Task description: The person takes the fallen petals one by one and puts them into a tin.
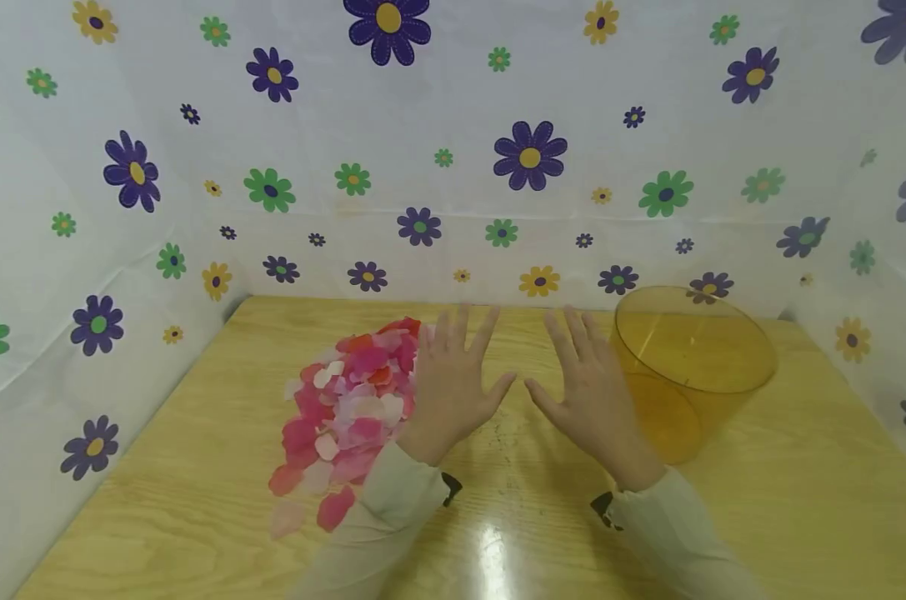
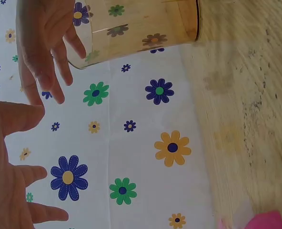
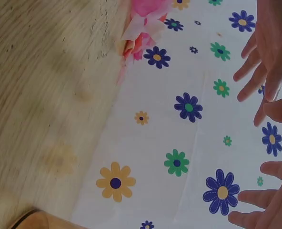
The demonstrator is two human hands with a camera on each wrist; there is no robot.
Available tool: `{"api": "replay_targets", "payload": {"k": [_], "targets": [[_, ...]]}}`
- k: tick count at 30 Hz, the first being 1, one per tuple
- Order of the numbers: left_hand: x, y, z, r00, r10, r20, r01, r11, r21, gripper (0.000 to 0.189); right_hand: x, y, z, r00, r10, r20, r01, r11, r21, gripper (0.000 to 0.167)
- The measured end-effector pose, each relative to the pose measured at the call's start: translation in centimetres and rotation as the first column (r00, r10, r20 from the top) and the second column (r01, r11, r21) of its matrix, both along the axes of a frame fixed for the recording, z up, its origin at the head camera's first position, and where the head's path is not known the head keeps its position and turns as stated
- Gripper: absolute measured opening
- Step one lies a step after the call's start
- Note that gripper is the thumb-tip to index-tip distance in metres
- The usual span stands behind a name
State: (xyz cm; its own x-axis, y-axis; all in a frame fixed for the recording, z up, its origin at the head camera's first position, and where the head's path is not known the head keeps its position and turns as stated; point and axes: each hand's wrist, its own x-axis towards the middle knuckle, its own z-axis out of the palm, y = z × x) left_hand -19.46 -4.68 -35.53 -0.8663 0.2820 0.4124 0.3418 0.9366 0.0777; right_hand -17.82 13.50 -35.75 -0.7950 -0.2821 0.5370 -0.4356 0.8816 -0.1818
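Both hands hover over the middle of the table with fingers straight and spread, holding nothing. My left hand (image 1: 453, 387) overlaps the right side of a pile of pink, white and red artificial petals (image 1: 347, 417) in the head view. To the right, my right hand (image 1: 591, 400) is beside a clear amber container (image 1: 730, 417), whose round rim is uppermost. The two thumbs point toward each other with a small gap between them. In the left wrist view the container (image 2: 146, 28) shows behind the right hand (image 2: 48, 43); in the right wrist view some petals (image 3: 143, 31) appear near the top.
A wooden table (image 1: 160, 500) carries everything. White cloth (image 1: 422, 108) printed with purple, green and yellow flowers stands as walls at the back and both sides. Several loose petals (image 1: 287, 517) lie at the pile's near edge. Dark bands (image 1: 606, 508) show at the sleeve cuffs.
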Motion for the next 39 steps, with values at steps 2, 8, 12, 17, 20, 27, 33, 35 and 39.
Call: {"api": "replay_targets", "payload": {"k": [2, 8, 12, 17, 20, 27, 33, 35, 39], "targets": [[-0.2, -0.4, -0.1, 1.0, 0.002, -0.006, -0.002, 1.0, 0.005, 0.08, 0.0, -0.3, -0.1, 1.0, 0.005, 0.014, -0.006, 1.0, 0.016, 0.079], [-0.7, -1.5, -0.5, 1.0, -0.017, 0.022, 0.018, 1.0, -0.024, 0.084, -0.5, -1.0, -0.7, 0.999, 0.009, 0.048, -0.012, 0.998, 0.055, 0.076], [-0.6, -1.8, -0.6, 0.997, -0.031, 0.073, 0.033, 0.999, -0.019, 0.084, -0.6, -1.0, -0.8, 0.997, 0.001, 0.075, -0.005, 0.999, 0.053, 0.076], [-0.3, -1.3, -0.5, 0.994, -0.086, 0.061, 0.085, 0.996, 0.029, 0.085, -0.1, -0.8, -0.3, 0.999, 0.023, 0.027, -0.024, 0.999, 0.037, 0.076], [0.0, -0.3, -0.1, 0.988, -0.144, 0.063, 0.139, 0.987, 0.086, 0.086, 0.7, 0.3, 1.0, 0.997, 0.05, -0.058, -0.05, 0.999, -0.001, 0.077], [-0.1, 4.2, 0.8, 0.933, -0.342, 0.114, 0.317, 0.929, 0.192, 0.092, 2.0, 7.4, 4.3, 0.947, 0.122, -0.296, -0.199, 0.948, -0.249, 0.07], [-1.5, 8.6, -0.5, 0.888, -0.413, 0.202, 0.378, 0.906, 0.189, 0.097, 1.7, 14.5, 3.8, 0.981, 0.007, -0.196, -0.105, 0.862, -0.496, 0.061], [-1.9, 9.7, -0.9, 0.862, -0.445, 0.243, 0.388, 0.888, 0.248, 0.099, 1.5, 16.2, 3.0, 0.997, 0.004, -0.073, -0.047, 0.8, -0.597, 0.06], [-2.4, 11.2, -1.3, 0.781, -0.529, 0.332, 0.358, 0.814, 0.457, 0.105, 0.7, 18.4, 1.2, 0.973, 0.22, 0.067, -0.081, 0.599, -0.797, 0.043]]}}
